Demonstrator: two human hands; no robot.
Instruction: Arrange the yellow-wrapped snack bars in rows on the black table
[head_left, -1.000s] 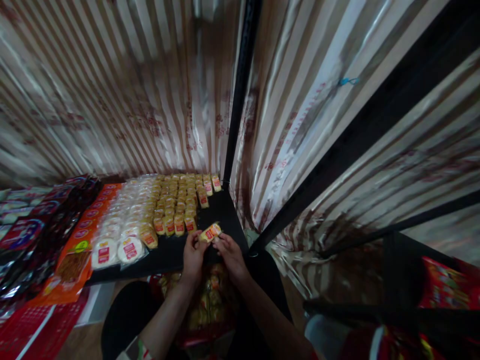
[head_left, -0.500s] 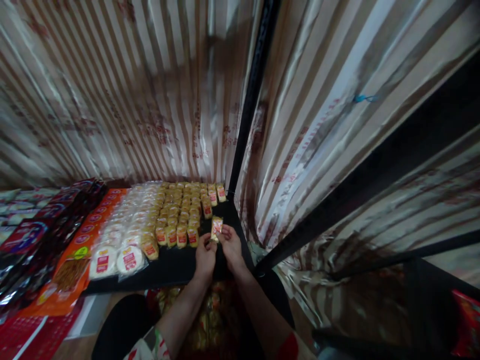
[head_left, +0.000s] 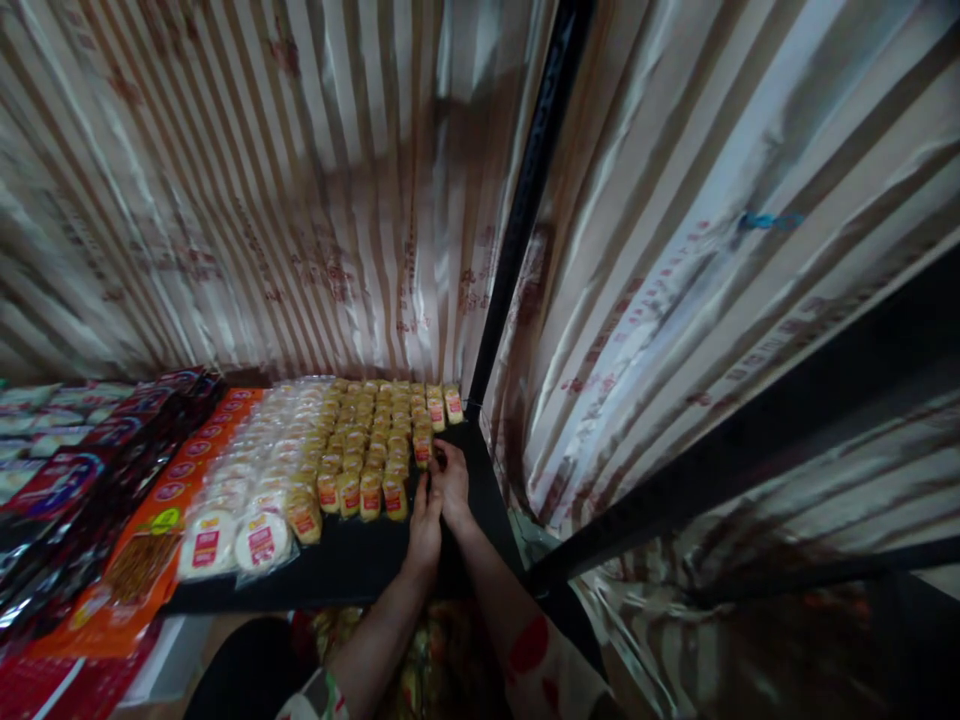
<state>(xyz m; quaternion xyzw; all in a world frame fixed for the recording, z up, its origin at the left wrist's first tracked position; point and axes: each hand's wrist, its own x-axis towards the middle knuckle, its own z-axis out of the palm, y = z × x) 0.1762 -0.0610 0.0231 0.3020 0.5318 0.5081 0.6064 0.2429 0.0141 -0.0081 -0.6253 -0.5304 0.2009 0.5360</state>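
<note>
Rows of small yellow wrapped snack packets with red labels stand on a black shelf. One snack packet stands at the near end of a shorter row on the right, right by my hands. My right hand has its fingers bent at that packet's right side, with the fingertips partly hidden. Below the packet, my left hand points forward with fingers fairly straight, its tips close to the packet's lower edge. The two hands touch or nearly touch each other.
Left of the yellow packets lie round white packets, an orange bag and dark shiny bags. A black post rises at the shelf corner. Striped plastic sheeting hangs behind. Gold-wrapped goods sit below.
Both hands have moved forward with the snack packet to the end of the short row. The left hand's grip has loosened and its fingers are straighter. The view has shifted slightly.
</note>
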